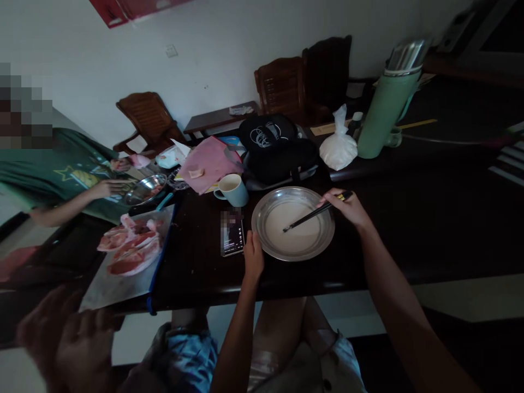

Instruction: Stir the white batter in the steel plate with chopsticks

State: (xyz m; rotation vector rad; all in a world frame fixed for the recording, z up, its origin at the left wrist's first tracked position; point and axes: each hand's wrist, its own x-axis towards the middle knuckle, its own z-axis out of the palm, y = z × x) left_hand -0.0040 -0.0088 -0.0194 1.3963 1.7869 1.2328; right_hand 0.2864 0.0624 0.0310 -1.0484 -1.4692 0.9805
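Observation:
A wide metal bowl stands on the dark table, with a milky white liquid in it. My right hand is closed around a pair of black chopsticks over the bowl's right rim. Their tips dip into the liquid near the middle. At the bowl's left side, my left hand holds the rim, fingers close together. Just left of that hand lies a phone with its screen lit. A light blue mug stands behind the phone.
Raw meat lies on a board at left. A person in a green shirt reaches to a small metal bowl. Another person's blurred hands show lower left. Behind are a black bag, white-filled plastic bag and green thermos.

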